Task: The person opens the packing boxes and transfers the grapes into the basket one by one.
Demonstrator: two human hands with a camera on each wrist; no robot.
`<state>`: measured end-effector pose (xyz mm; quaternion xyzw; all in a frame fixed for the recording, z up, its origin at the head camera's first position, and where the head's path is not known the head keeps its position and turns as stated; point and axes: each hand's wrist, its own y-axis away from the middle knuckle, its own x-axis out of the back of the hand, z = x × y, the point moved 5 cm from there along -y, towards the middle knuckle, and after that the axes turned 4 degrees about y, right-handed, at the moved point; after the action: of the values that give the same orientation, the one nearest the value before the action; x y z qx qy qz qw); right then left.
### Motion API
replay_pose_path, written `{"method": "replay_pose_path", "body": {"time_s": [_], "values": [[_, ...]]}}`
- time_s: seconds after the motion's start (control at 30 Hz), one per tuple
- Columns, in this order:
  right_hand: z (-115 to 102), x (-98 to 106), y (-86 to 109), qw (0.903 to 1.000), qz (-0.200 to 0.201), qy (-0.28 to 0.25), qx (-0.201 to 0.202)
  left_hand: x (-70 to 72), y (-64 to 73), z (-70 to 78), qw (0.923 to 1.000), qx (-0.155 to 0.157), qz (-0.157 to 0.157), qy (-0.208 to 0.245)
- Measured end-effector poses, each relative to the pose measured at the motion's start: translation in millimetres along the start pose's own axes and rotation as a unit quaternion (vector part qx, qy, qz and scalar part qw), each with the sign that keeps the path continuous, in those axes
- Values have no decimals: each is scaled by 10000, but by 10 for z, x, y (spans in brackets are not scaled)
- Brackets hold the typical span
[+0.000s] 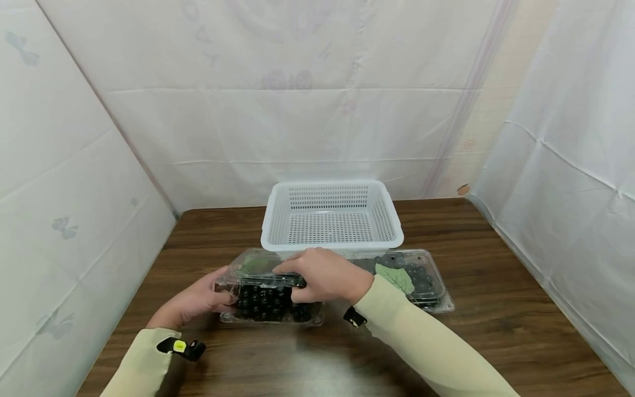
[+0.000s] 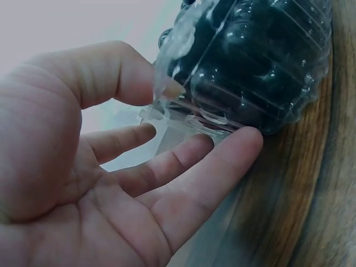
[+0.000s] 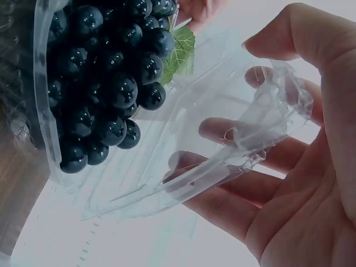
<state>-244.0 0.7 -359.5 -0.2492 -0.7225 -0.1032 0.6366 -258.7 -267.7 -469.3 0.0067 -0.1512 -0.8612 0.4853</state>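
In the head view, a clear plastic clamshell box [image 1: 272, 318] filled with dark grapes [image 1: 263, 302] rests on the table, its lid [image 1: 260, 264] partly raised. My left hand [image 1: 203, 300] grips the box's left end; in the left wrist view the thumb lies against the clear wall and the fingers reach round the edge. Across the lid lies my right hand [image 1: 327, 275], its fingers behind the rim and its thumb in front. The right wrist view shows the lid's clear edge [image 3: 222, 161] within that hand, beside the uncovered grapes [image 3: 111, 83] and a green leaf [image 3: 181, 53].
Behind the box stands a white perforated plastic basket [image 1: 332, 246]. A second clear box of dark grapes [image 1: 421, 278], with a green leaf [image 1: 395, 277], sits to the right on the brown wooden table [image 1: 496, 331]. Pale sheets [image 1: 317, 127] hang round the table's back and sides.
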Motion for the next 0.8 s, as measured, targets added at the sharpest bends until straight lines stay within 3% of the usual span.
{"method": "replay_pose_path", "body": {"time_s": [0.17, 0.37, 0.8], "values": [[-1, 35, -60, 9999, 46, -115, -11, 54, 34, 35, 9994, 58, 132, -312], [0, 83, -133, 9996, -7, -270, -65, 138, 73, 52, 9988, 248, 218, -352], [91, 206, -303, 9905, -2, -1226, -616, 357, 55, 159, 9908, 749, 260, -1098]]}}
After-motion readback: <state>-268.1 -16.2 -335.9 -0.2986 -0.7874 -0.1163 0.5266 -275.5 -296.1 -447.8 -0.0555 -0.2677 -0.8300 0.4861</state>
